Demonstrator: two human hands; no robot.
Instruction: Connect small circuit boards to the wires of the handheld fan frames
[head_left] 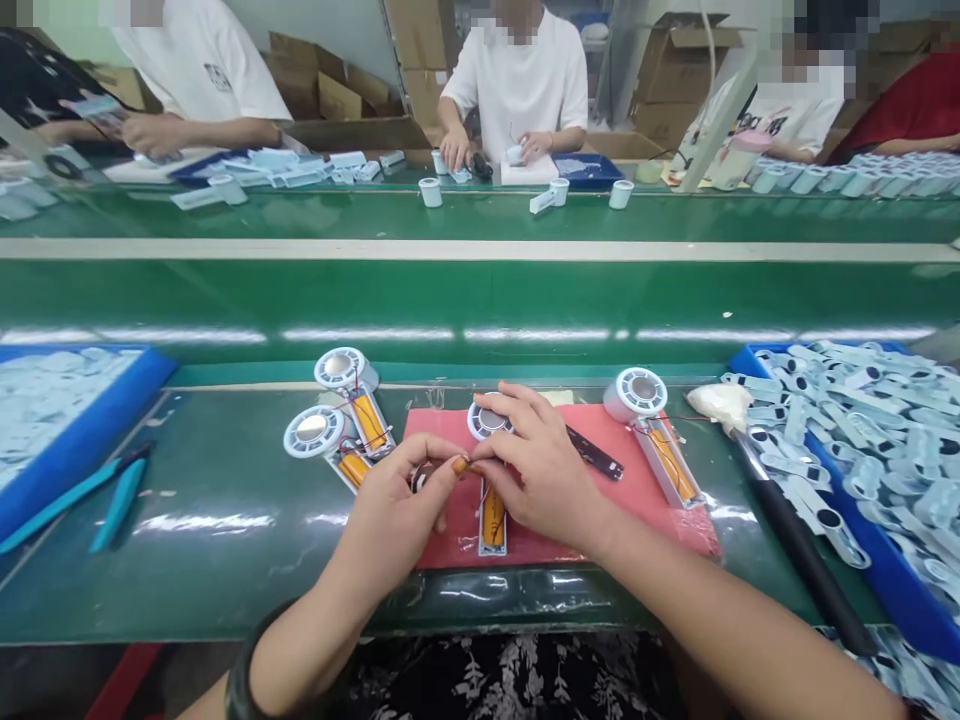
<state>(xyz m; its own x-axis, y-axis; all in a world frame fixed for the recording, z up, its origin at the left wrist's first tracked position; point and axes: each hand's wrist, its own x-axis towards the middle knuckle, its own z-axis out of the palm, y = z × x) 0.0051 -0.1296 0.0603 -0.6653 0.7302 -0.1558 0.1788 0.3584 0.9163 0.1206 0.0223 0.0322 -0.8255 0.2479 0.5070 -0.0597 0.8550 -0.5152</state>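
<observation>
On your far left, a blue tray (154, 375) of pale blue parts stands at the edge of the green surface (217, 590), with teal-handled cutters (120, 505) lying just beside it. Next come two round-headed fan units (341, 425), close together, their orange batteries showing. Your left hand (397, 510) and your right hand (536, 460) meet over the red mat (450, 545), fingertips pinching a tiny dark piece (466, 461) too small to make out. Beneath them lies the middle fan unit (493, 525), round head away from you, partly covered by your right hand. Right of that hand, a black strip (596, 453) rests on the mat, then another fan unit (664, 450) lies tilted at its right side. Farther right are a black-handled tool (802, 555) with a whitish wad at its tip and a blue bin (874, 530) heaped with pale blue parts.
</observation>
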